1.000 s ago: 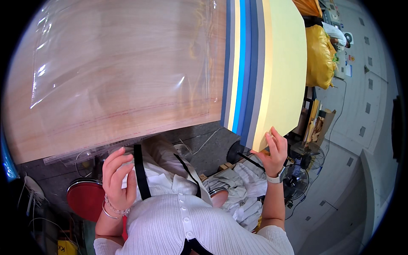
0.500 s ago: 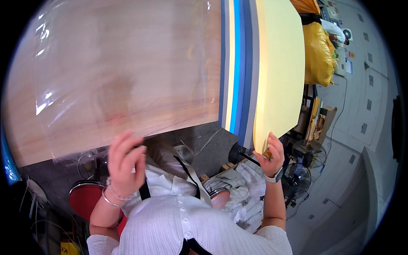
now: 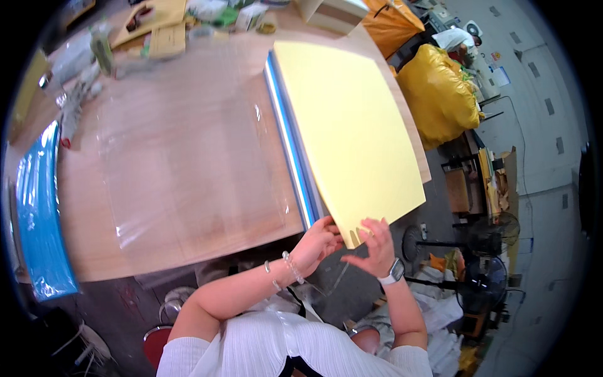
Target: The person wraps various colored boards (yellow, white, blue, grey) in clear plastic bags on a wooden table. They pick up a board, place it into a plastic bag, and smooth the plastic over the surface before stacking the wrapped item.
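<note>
A large pale yellow sheet (image 3: 358, 132) lies on top of a stack of coloured sheets (image 3: 292, 144) in blue, white and grey at the right of the table. My left hand (image 3: 316, 245) reaches across to its near left corner, fingers curled at the sheet's edge and seeming to pinch it. Just right of that corner, my right hand (image 3: 375, 250) has its fingers spread, the tips at the front edge, casting shadows on the yellow. A clear plastic sheet (image 3: 188, 157) lies flat left of the stack.
Blue plastic-wrapped strips (image 3: 41, 213) lie on the table's left side. Envelopes (image 3: 166, 41) and small clutter cover the far end. Beyond the right edge are a yellow sack (image 3: 440, 97), a black fan (image 3: 482, 276) and a person (image 3: 457, 41) in white. A red stool (image 3: 156, 344) stands below.
My left hand has moved right, from the clear plastic's front edge to the yellow sheet's corner. My right hand stays by that corner. The view has shifted, showing more of the table.
</note>
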A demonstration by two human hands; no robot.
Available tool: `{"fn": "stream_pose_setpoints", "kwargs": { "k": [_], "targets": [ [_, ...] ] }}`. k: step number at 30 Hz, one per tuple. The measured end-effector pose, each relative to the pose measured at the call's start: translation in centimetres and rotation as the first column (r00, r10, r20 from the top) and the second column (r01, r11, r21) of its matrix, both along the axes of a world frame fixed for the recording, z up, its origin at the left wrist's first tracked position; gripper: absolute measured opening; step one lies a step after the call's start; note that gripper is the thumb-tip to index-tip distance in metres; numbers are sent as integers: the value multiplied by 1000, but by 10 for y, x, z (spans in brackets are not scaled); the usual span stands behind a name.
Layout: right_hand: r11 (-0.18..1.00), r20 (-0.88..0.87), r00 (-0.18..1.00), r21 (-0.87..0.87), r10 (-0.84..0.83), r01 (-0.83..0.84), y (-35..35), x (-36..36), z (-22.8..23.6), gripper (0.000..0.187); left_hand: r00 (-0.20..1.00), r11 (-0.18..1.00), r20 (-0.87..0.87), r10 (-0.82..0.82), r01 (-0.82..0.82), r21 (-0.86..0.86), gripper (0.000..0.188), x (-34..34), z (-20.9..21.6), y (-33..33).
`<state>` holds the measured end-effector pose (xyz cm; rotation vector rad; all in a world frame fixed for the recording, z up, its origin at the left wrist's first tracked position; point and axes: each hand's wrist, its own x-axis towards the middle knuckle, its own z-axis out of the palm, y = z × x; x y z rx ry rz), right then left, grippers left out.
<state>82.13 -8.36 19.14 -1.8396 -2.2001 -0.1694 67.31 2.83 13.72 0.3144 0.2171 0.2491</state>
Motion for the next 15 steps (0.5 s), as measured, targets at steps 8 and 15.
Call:
{"fn": "stream_pose_setpoints", "kwargs": {
  "k": [8, 15],
  "targets": [
    [983, 26, 999, 176, 45, -49, 3, 24, 10, 37, 998, 995, -42, 51, -47, 84, 47, 25, -10, 35],
    [969, -40, 993, 230, 108, -96, -20, 44, 76, 33, 959, 975, -224, 173, -135, 174, 49, 64, 34, 112]
  ]
}}
